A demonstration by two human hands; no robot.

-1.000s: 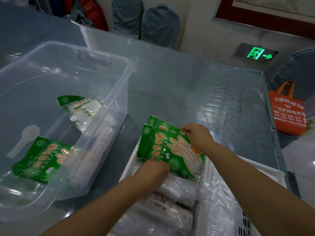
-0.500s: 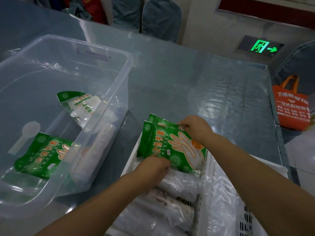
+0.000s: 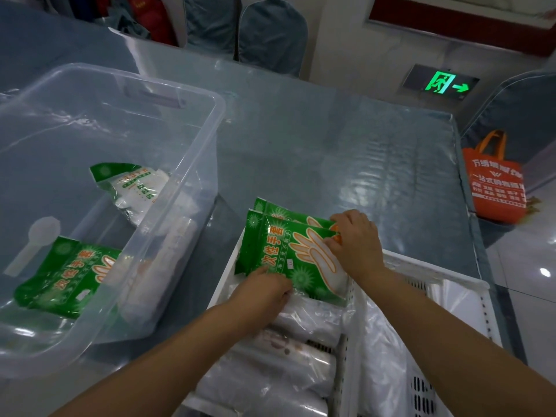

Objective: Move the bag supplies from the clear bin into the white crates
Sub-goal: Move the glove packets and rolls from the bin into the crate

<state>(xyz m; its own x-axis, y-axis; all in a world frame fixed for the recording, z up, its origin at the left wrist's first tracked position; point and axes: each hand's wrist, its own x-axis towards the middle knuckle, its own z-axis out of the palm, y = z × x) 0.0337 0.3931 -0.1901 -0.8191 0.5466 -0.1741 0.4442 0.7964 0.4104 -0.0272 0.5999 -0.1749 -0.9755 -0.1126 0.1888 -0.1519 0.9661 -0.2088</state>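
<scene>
While two green glove packets point(image 3: 288, 251) stand at the far end of a white crate point(image 3: 224, 281), the left hand point(image 3: 264, 288) pinches the front packet's lower edge and the right hand point(image 3: 355, 245) grips its upper right corner. Seating them appears to be the step in hand; next, release and reach back to the clear bin point(image 3: 192, 164), where another glove packet point(image 3: 63, 275) and a whiter pack point(image 3: 138, 188) remain. Large print reads "次性手套". An orange tote point(image 3: 493, 182) carries unreadable white lettering.
</scene>
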